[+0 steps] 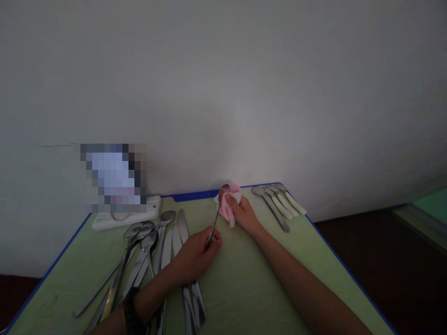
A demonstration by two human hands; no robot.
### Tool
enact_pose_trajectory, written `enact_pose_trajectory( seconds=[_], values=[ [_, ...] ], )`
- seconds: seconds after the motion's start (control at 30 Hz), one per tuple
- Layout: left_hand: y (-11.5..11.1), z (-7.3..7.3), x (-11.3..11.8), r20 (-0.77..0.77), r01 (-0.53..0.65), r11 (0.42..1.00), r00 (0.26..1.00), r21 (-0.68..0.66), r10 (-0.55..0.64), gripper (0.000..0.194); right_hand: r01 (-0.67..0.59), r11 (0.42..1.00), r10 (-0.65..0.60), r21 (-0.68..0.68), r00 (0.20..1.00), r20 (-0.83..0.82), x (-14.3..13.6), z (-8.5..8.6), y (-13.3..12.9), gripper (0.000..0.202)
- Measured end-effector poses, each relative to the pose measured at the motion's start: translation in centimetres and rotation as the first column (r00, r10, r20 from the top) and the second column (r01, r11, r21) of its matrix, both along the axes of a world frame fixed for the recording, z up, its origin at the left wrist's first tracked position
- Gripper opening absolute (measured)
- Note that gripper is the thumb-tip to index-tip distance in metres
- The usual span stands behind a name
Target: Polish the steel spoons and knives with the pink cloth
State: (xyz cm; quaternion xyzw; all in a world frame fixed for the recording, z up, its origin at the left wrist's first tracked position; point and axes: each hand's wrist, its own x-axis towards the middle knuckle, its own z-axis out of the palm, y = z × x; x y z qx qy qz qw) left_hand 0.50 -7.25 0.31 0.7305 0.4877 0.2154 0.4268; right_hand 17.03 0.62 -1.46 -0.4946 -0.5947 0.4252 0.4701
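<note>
Nearest us, knives (187, 302) and loose spoons (167, 217) lie on the table (240, 288) around our left hand (199, 253), its fingers closed on a single spoon's handle (214, 223). Beyond, our right fingers (233, 203) pinch a pink cloth (228, 215) around that spoon's bowl (225, 188), so wiping seems the step in hand; the next move calls for a steady handle while the cloth rubs, apart from white-handled forks (282, 204) at far right.

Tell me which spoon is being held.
The spoon whose handle the left hand grips, its bowl against the pink cloth; the other spoons lie unheld on the table.
</note>
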Motion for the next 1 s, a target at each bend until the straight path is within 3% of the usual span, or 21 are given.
enact_pose_trajectory(
  seconds=[0.37, 1.0],
  values=[
    [0.03, 0.35, 0.25, -0.018, -0.009, 0.999, 1.000, -0.035, 0.008, 0.018, -0.022, 1.000, 0.022, -0.013, 0.999, -0.044, 0.01, -0.15, 0.05, 0.034],
    [-0.10, 0.04, 0.23, 0.019, -0.017, 0.996, 1.000, -0.088, 0.018, 0.024, -0.020, 1.000, 0.019, 0.018, 0.999, 0.040, 0.00, -0.03, -0.38, 0.036]
  ],
)
